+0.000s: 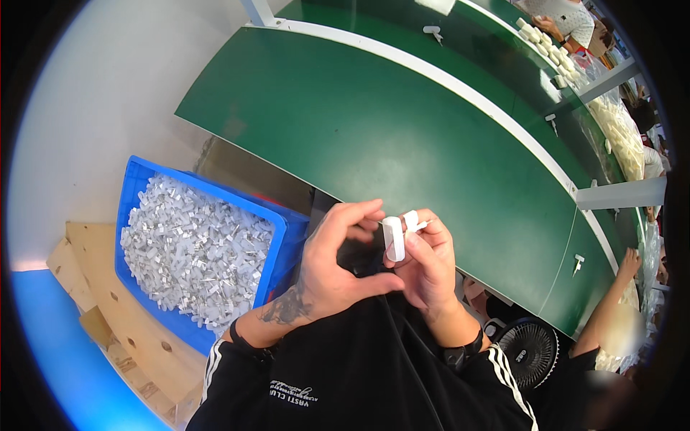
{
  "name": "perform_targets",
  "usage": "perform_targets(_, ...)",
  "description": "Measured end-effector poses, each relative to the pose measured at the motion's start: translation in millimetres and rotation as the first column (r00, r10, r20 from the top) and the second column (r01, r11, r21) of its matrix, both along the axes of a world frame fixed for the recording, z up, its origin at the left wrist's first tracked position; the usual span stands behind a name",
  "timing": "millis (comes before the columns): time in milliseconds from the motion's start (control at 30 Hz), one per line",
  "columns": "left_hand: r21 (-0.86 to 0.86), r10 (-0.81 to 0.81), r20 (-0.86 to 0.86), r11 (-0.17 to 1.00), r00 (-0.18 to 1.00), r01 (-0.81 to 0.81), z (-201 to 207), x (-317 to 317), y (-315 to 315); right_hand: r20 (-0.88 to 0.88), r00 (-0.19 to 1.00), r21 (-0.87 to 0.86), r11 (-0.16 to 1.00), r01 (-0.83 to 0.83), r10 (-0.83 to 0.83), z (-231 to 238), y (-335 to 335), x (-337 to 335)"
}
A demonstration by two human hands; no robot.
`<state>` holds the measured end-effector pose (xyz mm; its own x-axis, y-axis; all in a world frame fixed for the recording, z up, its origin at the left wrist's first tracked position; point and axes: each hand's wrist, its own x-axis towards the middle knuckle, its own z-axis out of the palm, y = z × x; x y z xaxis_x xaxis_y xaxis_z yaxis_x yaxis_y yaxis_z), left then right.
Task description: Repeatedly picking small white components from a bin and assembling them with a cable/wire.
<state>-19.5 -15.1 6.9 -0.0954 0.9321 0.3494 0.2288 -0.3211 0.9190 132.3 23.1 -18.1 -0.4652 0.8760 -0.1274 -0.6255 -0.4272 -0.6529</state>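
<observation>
Above the near edge of the green table, my right hand [430, 262] pinches a small white plastic part [393, 241] between thumb and fingers. This part has an oblong, rounded body, and a smaller white piece with a thin stub shows beside it among the fingertips. I cannot tell whether the two are joined. My left hand [338, 255] is just to the left, its thumb and fingers apart around a gap, holding nothing that I can see. The left thumb tip comes close to the right hand's fingers, below the white part.
At left stands a blue bin [284, 230] full of small whitish pieces, beside wooden boards [136, 316]. Ahead lies the green table [316, 115], with a white rail [431, 72] beyond it. Similar white parts [578, 263] lie farther off. A black fan [528, 352] and a co-worker's arm [607, 309] are at right.
</observation>
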Motion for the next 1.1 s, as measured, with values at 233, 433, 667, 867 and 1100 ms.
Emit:
perform_targets(233,-0.17,-0.118,0.3,0.97,0.946,0.175,0,2,0,-0.091,0.994,0.167,0.985,-0.045,0.061,-22,5,14)
perform_targets(433,-0.002,-0.129,0.089,0.992,0.988,0.13,5,-1,0,-0.252,0.965,0.05,0.997,-0.061,0.072,-25,6,18)
perform_targets(667,0.039,-0.115,-0.058,0.992,0.992,0.118,8,1,-5,-0.269,0.961,0.068,0.996,-0.053,0.069,-34,4,18)
perform_targets(867,-0.191,-0.193,0.067,0.961,0.979,0.203,13,-8,-5,-0.065,0.996,0.177,0.983,-0.043,0.055,-37,3,24)
perform_targets(1100,0.087,-0.047,-0.309,0.993,0.95,0.077,18,-4,-3,0.023,0.999,0.332,0.943,-0.039,0.033,-39,6,28)
